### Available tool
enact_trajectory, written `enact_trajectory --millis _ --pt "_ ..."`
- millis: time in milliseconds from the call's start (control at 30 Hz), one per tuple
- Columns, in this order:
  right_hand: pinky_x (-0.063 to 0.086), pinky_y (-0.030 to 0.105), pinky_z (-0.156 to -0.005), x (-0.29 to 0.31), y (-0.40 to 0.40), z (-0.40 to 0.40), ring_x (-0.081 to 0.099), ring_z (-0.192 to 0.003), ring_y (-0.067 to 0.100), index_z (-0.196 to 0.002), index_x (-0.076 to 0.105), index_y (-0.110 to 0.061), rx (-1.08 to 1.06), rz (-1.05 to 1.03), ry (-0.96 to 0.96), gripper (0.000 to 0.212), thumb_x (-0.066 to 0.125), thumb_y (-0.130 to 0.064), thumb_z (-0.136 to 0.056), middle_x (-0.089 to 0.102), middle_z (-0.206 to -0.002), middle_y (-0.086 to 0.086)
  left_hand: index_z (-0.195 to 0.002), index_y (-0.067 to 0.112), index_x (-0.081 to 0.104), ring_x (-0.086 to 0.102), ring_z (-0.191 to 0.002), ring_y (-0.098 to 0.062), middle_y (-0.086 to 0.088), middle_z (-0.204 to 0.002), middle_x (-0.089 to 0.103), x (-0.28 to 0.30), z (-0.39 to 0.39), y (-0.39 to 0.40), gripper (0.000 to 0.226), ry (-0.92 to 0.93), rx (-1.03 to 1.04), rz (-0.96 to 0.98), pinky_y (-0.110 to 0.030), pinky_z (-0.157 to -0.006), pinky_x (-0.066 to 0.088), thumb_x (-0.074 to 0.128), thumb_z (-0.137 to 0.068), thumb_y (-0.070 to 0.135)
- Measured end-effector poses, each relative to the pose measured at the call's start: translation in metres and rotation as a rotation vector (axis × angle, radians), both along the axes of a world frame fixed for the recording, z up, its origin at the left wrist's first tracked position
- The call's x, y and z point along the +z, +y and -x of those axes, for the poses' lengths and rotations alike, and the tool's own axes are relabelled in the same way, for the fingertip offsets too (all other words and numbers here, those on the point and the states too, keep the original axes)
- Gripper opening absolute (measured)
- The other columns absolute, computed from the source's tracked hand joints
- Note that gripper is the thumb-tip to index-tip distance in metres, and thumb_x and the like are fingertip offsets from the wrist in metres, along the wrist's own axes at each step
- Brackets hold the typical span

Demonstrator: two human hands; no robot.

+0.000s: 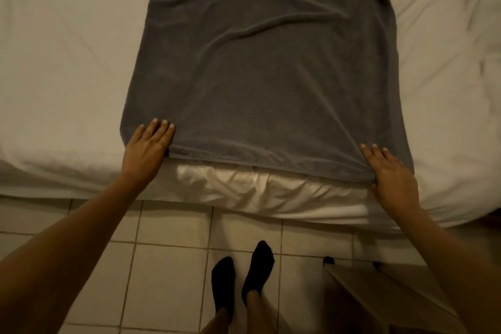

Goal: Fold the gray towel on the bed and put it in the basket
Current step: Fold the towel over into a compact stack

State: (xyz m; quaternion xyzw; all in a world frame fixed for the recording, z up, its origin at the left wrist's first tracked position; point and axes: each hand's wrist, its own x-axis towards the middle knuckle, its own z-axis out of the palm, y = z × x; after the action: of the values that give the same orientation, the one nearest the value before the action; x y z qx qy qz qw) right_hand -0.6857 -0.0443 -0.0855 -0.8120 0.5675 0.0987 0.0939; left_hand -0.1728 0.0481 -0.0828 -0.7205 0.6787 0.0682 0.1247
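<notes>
Where the white-sheeted bed [67, 68] fills the far two-thirds of the view, the gray towel [265, 68] lies spread lengthwise along its middle, creased with shallow diagonal wrinkles, its far end running out of view at the top and its near hem lying just short of the mattress edge. Pale square floor tiles [168, 266] with dark grout lines cover the near ground. A light wooden piece of furniture [379, 304], seen only as a corner, stands at near right beside the bed. Two feet in black socks [244, 276] stand on the tiles, pointing toward the bed. The left hand [146, 146] rests at the towel's near left corner, fingers [162, 127] straight and laid flat on the cloth, thumb side toward the hem; its grip is apart, pressing rather than clasping. The right hand [393, 176] sits at the near right corner, fingers extended over the fabric while the thumb tucks at the hem, where the cloth bunches slightly; whether the thumb pinches the edge cannot be told.
</notes>
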Motion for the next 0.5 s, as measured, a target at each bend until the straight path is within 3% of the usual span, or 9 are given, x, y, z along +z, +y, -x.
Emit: enact_trajectory --millis 200,333,500 --pt "0.043 0.053 -0.095 -0.027 -0.003 -0.001 0.046 -0.123 0.044 -0.143 0.036 -0.015 0.001 0.028 0.052 0.092 0.071 0.007 -0.061 0.047 -0.138 0.024 -0.146 0.007 0.028 0.026 -0.141 -0.032 -0.017 -0.151 0.031 -0.025 -0.015 -0.021 0.055 0.001 0.051 -0.007 -0.048 -0.115 0.016 0.046 -0.095 0.017" --pt "0.039 0.054 -0.098 -0.028 0.004 -0.002 0.044 -0.124 0.045 -0.143 0.037 -0.012 -0.005 0.046 0.051 0.093 0.072 0.007 -0.058 0.046 -0.137 0.027 -0.145 0.004 0.027 0.026 -0.141 -0.035 -0.019 -0.151 0.03 -0.028 -0.016 -0.004 0.053 0.077 0.088 0.001 -0.048 -0.114 0.022 0.042 -0.096 0.01" --pt "0.042 0.053 -0.095 -0.011 0.006 -0.004 0.047 -0.122 0.045 -0.141 0.038 -0.01 -0.001 0.059 0.036 0.091 0.072 0.009 -0.059 0.048 -0.135 0.026 -0.14 0.0 0.037 0.034 -0.136 -0.039 -0.022 -0.145 0.039 -0.013 -0.016 0.031 0.056 0.135 0.053 0.06 -0.048 -0.111 0.027 0.054 -0.087 -0.003"
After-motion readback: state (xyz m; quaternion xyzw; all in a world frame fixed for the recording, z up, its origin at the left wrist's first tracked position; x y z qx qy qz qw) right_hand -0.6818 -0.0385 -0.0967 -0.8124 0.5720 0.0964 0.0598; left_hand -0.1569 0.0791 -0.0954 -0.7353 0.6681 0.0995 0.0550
